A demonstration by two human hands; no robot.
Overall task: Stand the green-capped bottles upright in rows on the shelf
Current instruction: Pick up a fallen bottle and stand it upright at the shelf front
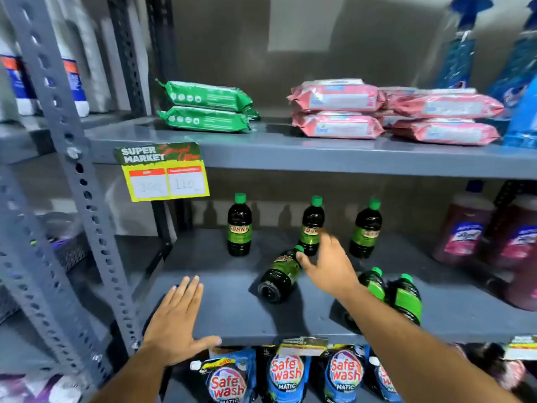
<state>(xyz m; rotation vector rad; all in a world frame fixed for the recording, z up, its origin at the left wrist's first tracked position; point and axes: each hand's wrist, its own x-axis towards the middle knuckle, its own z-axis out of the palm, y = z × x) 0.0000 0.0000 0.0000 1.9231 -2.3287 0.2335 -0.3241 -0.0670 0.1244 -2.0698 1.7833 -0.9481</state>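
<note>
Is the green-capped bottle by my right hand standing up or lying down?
Lying down: the bottle rests on its side on the shelf, base toward the camera, cap by the right hand.

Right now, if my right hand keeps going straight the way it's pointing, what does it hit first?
Probably the middle upright bottle in the back row. The right hand points toward it, fingertips already near its label, with the tipped bottle just left of the thumb. Depth is hard to judge.

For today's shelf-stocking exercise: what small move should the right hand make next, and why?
Probably close the right hand round the neck of the fallen bottle and tip it upright. It lies on its side on the shelf, the open hand beside its cap.
</note>
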